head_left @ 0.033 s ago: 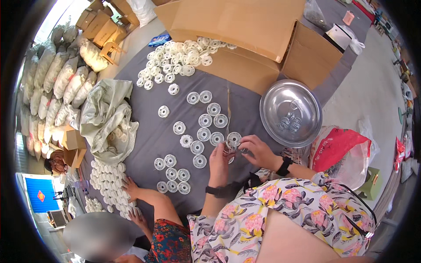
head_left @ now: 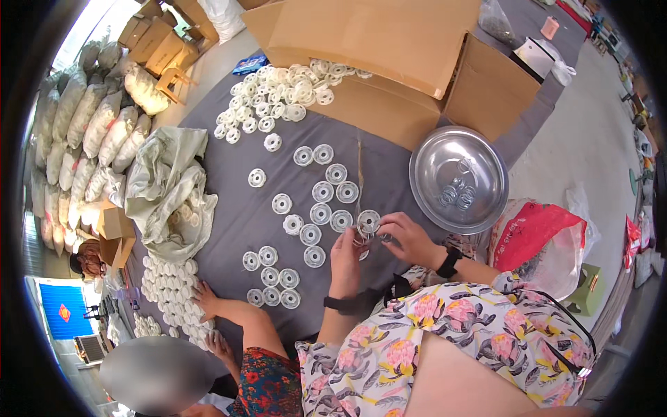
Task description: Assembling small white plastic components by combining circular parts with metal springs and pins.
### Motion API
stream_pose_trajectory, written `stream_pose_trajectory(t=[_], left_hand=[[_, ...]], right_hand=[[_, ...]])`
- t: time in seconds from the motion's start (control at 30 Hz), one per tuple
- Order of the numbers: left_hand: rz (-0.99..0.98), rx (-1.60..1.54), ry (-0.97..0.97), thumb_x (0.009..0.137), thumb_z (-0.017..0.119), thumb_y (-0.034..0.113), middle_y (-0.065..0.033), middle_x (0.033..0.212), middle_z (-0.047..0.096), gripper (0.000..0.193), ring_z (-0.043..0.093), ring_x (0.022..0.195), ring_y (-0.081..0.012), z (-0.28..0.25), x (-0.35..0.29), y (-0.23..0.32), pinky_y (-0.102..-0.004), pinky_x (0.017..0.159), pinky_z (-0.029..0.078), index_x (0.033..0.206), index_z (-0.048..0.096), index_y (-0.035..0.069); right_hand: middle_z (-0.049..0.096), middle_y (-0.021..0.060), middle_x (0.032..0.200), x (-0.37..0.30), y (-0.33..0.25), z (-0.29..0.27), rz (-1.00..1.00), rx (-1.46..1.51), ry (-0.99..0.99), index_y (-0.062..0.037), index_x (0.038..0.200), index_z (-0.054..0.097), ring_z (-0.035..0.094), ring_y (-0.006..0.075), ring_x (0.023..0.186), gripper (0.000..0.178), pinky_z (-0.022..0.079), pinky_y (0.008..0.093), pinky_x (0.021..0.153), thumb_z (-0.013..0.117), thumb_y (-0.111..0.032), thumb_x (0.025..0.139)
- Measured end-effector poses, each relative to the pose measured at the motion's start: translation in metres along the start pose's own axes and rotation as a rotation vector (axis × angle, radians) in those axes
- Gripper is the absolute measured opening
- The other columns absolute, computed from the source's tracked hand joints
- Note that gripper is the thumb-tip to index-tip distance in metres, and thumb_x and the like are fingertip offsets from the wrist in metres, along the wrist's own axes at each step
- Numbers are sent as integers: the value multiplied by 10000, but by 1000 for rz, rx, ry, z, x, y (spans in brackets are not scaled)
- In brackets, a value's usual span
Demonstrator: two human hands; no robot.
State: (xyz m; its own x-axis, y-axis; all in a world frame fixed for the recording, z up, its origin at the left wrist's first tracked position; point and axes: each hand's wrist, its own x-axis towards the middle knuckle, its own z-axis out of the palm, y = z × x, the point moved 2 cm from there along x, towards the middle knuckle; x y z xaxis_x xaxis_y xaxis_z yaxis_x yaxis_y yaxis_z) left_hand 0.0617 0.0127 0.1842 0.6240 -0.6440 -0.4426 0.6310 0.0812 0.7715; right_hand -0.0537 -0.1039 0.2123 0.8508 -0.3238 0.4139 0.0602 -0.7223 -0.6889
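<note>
My left hand [head_left: 345, 258] is closed, with several thin metal rings [head_left: 360, 240] showing at its fingertips. A clear plastic wheel [head_left: 368, 220] lies against those fingertips, between my two hands. To the right, my right hand [head_left: 408, 240] is bent in a pinch beside the wheel; what its fingers hold is too small to make out. Below the fingers, part of another pale wheel [head_left: 363, 256] peeks out. Several clear wheels [head_left: 320, 213] lie flat on the grey cloth [head_left: 229, 181] left of my hands, and another group [head_left: 269, 277] sits nearer me.
A metal basin [head_left: 425, 201] with loose rings [head_left: 458, 193] stands at right. Behind are a large cardboard box [head_left: 375, 42] and a heap of white wheels [head_left: 278, 94]. At left, a co-worker's hand [head_left: 206, 300] touches rows of white pieces [head_left: 167, 285] near a crumpled sack [head_left: 163, 174].
</note>
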Motion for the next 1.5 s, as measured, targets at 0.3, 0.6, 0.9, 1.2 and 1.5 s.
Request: stream_pose_trajectory(t=[0.3,0.6,0.9,1.2,1.5], left_hand=[[-589,-109,-197,868,360,548,3,570,475,451,387,443,-87,-6,6,-22,-200,405,298,755,533,147],[-689,-32,-177,838,470,504,13,564,474,386,405,432,-77,-16,14,-19,-204,367,308,713,506,141],[-243,16,-115,897,453,313,-31,678,538,307,512,483,-114,-2,7,-11,-200,428,430,863,540,20],[-225,227,-121,878,499,310,-46,713,569,301,574,497,-138,-2,9,-12,-216,427,464,879,551,13],[-385,-83,18,872,482,333,-42,585,505,309,537,473,-149,-16,34,-19,-234,398,396,815,506,30]], right_hand=[[492,88,981,23,13,-8,-184,-24,10,-81,927,509,505,282,923,241,449,362,749,596,-48,705],[489,84,1014,43,20,-12,-414,-44,-316,-90,1000,509,491,311,981,340,471,345,769,614,-39,681],[496,62,1052,22,36,9,773,916,-46,-77,1125,471,502,140,930,397,475,257,650,616,-250,799],[596,20,835,18,49,29,626,766,-32,-54,976,560,557,132,744,266,449,264,647,613,-237,790],[591,93,840,34,10,12,196,78,-21,-75,906,567,566,280,802,187,463,365,693,589,-95,722]])
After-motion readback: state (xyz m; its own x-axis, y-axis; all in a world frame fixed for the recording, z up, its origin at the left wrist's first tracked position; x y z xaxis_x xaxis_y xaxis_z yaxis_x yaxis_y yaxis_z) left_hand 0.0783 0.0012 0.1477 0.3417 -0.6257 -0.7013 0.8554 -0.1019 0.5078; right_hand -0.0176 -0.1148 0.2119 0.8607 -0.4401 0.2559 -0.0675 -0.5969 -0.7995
